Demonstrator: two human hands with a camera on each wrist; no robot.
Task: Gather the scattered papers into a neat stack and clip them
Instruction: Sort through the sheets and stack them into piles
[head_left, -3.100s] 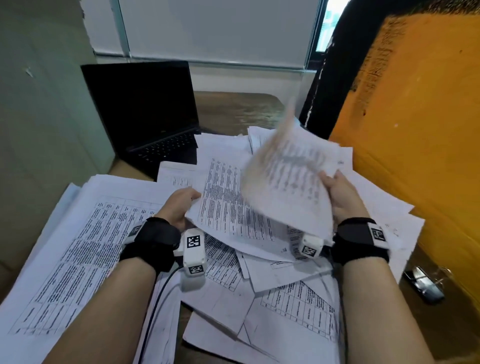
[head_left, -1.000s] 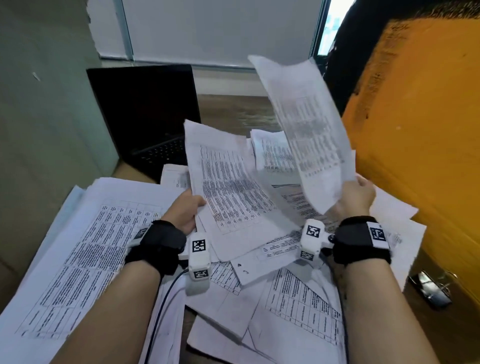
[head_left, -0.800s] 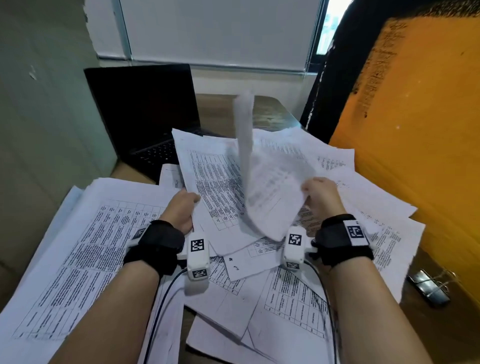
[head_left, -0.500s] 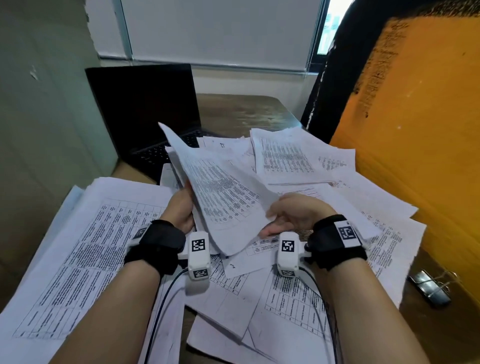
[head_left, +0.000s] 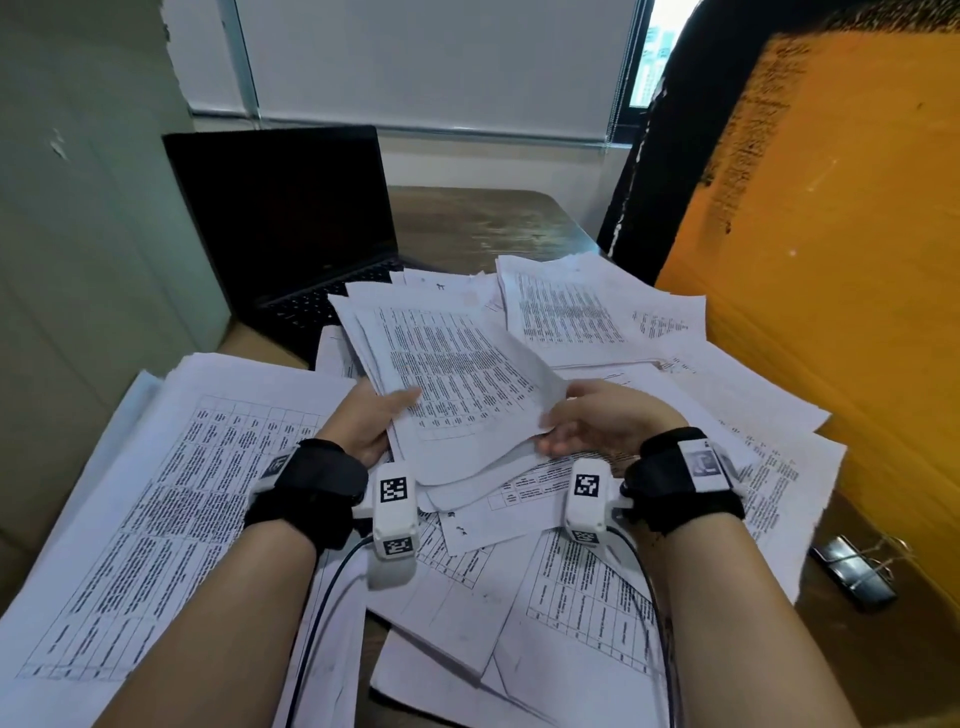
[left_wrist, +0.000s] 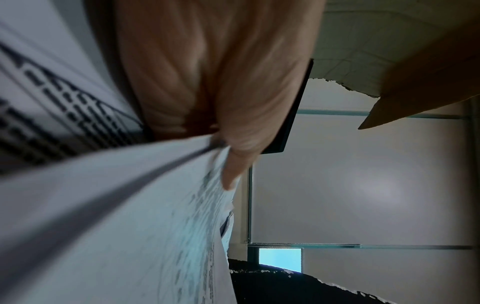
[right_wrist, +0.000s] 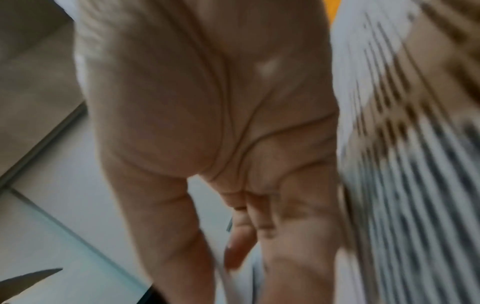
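My left hand (head_left: 369, 421) grips a bundle of printed sheets (head_left: 457, 379) by its left edge, thumb on top. The left wrist view shows that thumb (left_wrist: 233, 162) pressing on the bundle (left_wrist: 130, 216). My right hand (head_left: 592, 421) is at the bundle's lower right corner, fingers loosely extended and touching the edge. In the blurred right wrist view the right hand (right_wrist: 221, 123) has thumb and fingers apart with nothing between them. More loose sheets (head_left: 571, 597) lie scattered beneath and around both hands. A black binder clip (head_left: 852, 571) lies on the desk at the right.
A large pile of table-printed pages (head_left: 171, 493) fills the left side. An open black laptop (head_left: 280, 223) stands behind the papers. An orange board (head_left: 831, 260) rises along the right, a beige wall on the left. Bare wooden desk (head_left: 478, 223) shows at the back.
My right hand brought a raised sheet down onto the bundle in my left hand and let it go. It now sits low at the bundle's right edge. The left hand kept its grip.
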